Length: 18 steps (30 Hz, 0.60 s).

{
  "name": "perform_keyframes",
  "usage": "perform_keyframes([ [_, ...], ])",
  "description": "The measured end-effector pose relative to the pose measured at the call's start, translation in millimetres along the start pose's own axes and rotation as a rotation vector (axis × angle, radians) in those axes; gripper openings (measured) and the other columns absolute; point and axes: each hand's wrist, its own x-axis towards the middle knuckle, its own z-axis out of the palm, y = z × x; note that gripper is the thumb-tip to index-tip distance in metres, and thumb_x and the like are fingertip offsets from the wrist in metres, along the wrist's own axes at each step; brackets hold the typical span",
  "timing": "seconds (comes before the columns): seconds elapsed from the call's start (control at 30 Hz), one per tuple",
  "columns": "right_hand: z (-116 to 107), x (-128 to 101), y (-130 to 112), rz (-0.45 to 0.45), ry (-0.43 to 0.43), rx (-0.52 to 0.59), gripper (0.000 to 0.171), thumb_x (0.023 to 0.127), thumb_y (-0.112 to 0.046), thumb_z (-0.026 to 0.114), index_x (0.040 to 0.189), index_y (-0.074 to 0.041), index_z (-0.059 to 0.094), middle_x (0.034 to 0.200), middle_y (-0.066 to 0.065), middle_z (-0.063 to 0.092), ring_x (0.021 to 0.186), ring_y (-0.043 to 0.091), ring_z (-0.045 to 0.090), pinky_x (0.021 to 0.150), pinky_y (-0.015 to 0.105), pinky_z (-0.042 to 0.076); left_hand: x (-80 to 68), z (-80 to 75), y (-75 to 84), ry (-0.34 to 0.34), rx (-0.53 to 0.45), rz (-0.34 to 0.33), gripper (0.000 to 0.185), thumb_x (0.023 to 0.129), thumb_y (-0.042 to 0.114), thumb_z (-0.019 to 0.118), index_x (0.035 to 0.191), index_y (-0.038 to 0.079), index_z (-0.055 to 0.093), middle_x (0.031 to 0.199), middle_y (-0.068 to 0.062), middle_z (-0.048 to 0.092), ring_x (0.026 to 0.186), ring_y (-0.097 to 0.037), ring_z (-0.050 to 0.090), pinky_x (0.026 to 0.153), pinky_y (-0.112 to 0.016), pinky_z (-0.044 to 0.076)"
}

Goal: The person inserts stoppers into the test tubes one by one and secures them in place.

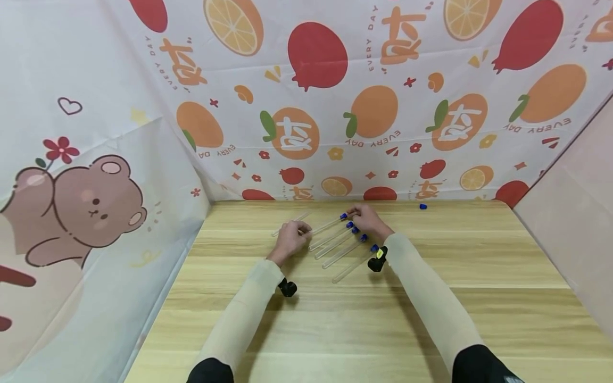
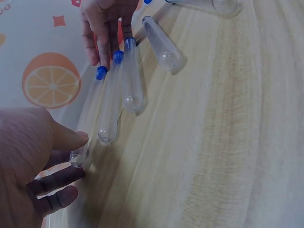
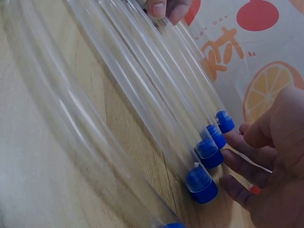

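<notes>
Several clear test tubes with blue caps lie slanting in a row, the nearest being a test tube [image 1: 354, 266] set a little apart. My left hand [image 1: 291, 239] pinches the rounded end of the farthest capped test tube [image 1: 327, 226] between thumb and fingers, as the left wrist view shows. At the other end, my right hand [image 1: 367, 221] is by that tube's blue cap [image 3: 224, 121], its fingers extended behind the caps and its thumb apart from the fingers. Whether a fingertip touches the cap is hard to tell.
Another test tube [image 1: 292, 223], with no blue cap visible, lies behind my left hand. A loose blue cap [image 1: 423, 207] sits near the table's back edge at right. Patterned cloth [image 1: 316, 133] rises behind the wooden table [image 1: 335, 330], with more cloth along the left side.
</notes>
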Motion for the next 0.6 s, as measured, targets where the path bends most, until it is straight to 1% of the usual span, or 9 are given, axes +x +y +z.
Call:
perform_keyframes([
  [0.13,-0.9,2.1,0.8,0.007,-0.006,-0.008,0.039,0.100,-0.005,0.040,0.133,-0.005,0.060,0.135,0.014,0.064,0.128,0.029,0.058,0.110,0.045,0.048,0.6,-1.1,-0.4,0.001,-0.016,-0.002,0.014,0.094,0.010,0.071,0.105,0.004,0.078,0.100,-0.012,0.079,0.093,-0.026,0.074,0.083,-0.041,0.062],
  [0.2,-1.0,2.2,0.7,0.012,-0.014,-0.008,0.041,0.099,-0.004,0.040,0.134,-0.005,0.060,0.137,0.015,0.063,0.130,0.029,0.057,0.111,0.045,0.048,0.9,-1.2,-0.9,0.003,-0.022,-0.003,0.014,0.094,0.010,0.071,0.105,0.004,0.078,0.101,-0.012,0.079,0.092,-0.027,0.074,0.083,-0.041,0.062],
  [0.3,-0.5,1.3,-0.3,0.034,-0.028,0.021,0.043,0.097,-0.002,0.040,0.136,-0.005,0.058,0.140,0.015,0.060,0.134,0.030,0.054,0.111,0.044,0.047,0.9,-0.7,-1.6,0.007,-0.024,0.002,0.014,0.094,0.011,0.072,0.105,0.004,0.078,0.100,-0.012,0.079,0.092,-0.027,0.074,0.083,-0.041,0.061],
  [0.5,0.3,-3.0,-2.1,0.073,-0.057,0.056,0.043,0.099,-0.003,0.040,0.138,-0.007,0.056,0.145,0.016,0.057,0.135,0.029,0.051,0.103,0.037,0.047,-0.5,2.0,-3.1,0.003,-0.015,0.013,0.013,0.093,0.010,0.072,0.103,0.004,0.078,0.097,-0.012,0.078,0.090,-0.026,0.072,0.084,-0.041,0.060],
  [0.6,1.4,-5.5,-3.4,0.061,-0.063,0.040,0.043,0.099,-0.003,0.040,0.138,-0.006,0.056,0.145,0.017,0.057,0.135,0.030,0.052,0.106,0.040,0.047,-2.7,1.8,-4.1,-0.004,-0.012,0.017,0.012,0.094,0.010,0.072,0.102,0.005,0.078,0.097,-0.012,0.078,0.089,-0.026,0.071,0.083,-0.041,0.060],
])
